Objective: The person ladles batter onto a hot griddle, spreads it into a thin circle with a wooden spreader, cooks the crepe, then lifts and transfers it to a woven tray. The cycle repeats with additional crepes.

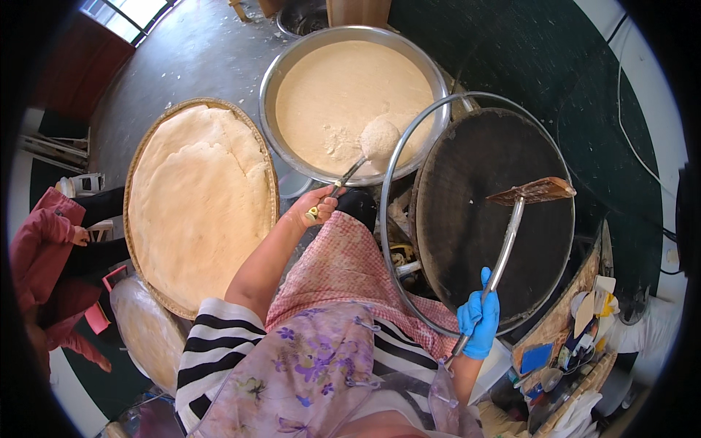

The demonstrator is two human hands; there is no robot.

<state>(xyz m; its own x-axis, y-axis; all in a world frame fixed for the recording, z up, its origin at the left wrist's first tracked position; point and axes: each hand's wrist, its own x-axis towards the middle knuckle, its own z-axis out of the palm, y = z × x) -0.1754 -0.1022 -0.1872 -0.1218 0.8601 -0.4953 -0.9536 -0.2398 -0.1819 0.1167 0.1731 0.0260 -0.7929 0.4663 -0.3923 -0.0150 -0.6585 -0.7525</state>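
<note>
My left hand [312, 207] is bare and closed round the handle of a ladle [380, 139]. The ladle's bowl is heaped with pale batter and sits over the near right part of a wide metal basin [269, 95] full of batter [350, 87]. In a blue glove, my right hand [480, 318] grips the long metal handle of a scraper [537, 191]. Its flat brownish blade, smeared with residue, is above the large dark round griddle [489, 241]. A metal ring [385, 212] runs round the griddle.
On the left lies a woven round tray [130, 197] stacked with large thin flatbreads [201, 212]. A person in a pink jacket [45, 241] is beyond it, near a plastic-covered round [150, 328]. Cluttered shelves [566, 350] stand at the lower right, beside the griddle.
</note>
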